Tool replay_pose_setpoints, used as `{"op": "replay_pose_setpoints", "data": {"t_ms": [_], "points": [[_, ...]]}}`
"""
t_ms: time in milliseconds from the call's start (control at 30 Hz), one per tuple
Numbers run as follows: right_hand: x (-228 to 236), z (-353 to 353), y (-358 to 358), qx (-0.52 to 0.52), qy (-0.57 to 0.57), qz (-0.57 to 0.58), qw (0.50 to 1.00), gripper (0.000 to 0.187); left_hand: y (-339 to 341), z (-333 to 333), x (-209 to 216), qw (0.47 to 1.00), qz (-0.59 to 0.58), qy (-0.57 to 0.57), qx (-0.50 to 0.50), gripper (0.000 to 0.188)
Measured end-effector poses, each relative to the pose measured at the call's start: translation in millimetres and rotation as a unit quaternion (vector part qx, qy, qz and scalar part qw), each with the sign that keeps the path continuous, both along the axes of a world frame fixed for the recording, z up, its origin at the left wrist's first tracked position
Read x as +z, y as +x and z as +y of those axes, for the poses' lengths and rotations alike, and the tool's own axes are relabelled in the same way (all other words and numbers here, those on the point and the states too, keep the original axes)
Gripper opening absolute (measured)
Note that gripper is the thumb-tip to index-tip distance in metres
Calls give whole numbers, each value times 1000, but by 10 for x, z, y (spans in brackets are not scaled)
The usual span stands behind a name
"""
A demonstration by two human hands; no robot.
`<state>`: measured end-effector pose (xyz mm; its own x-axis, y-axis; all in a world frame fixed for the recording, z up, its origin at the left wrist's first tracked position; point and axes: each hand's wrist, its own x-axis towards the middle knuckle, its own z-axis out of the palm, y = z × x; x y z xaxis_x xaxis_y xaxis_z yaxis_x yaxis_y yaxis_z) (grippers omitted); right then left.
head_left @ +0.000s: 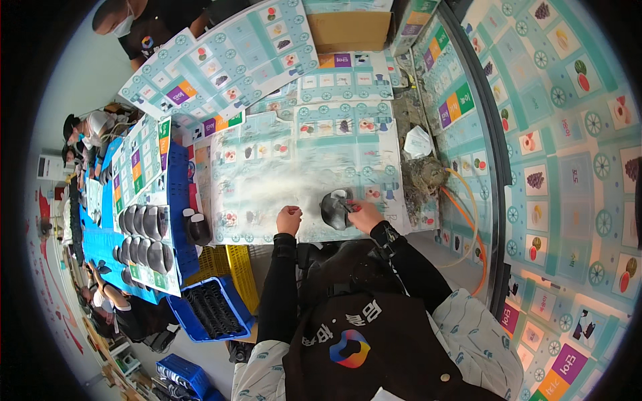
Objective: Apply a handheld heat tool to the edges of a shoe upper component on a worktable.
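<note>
On the pale, dusty work table [267, 180] lies a smooth, glossy black oval piece [334, 215], near the front edge. My right hand [365, 216] is closed at the piece's right side, its fingers pinched on a small dark thing [348, 206] over the piece; its kind is unclear. My left hand [289, 220] hovers by the table's front edge, left of the piece and apart from it. Its fingers are curled together, and whatever they may hold is too small to make out.
Several similar black pieces [142, 240] stand in rows at the left, with a pair [197, 227] nearer. A blue crate [214, 307] of dark parts sits below. At the right are a white mask [418, 142] and an orange hose [468, 220]. Another person [154, 33] works across.
</note>
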<state>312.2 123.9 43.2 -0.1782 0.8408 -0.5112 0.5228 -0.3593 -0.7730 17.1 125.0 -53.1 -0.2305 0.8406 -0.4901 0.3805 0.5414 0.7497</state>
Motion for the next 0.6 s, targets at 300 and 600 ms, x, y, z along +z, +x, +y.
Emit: {"op": "replay_pose_setpoints", "data": {"t_ms": [300,600], "points": [[212,24,4,116,-63,-9,991,46,-71,-172,-175,999,20,33,18,23],[190,16,196,149,44,-82,984,43,331,23,-168,997,44,-5,-59,24]]}}
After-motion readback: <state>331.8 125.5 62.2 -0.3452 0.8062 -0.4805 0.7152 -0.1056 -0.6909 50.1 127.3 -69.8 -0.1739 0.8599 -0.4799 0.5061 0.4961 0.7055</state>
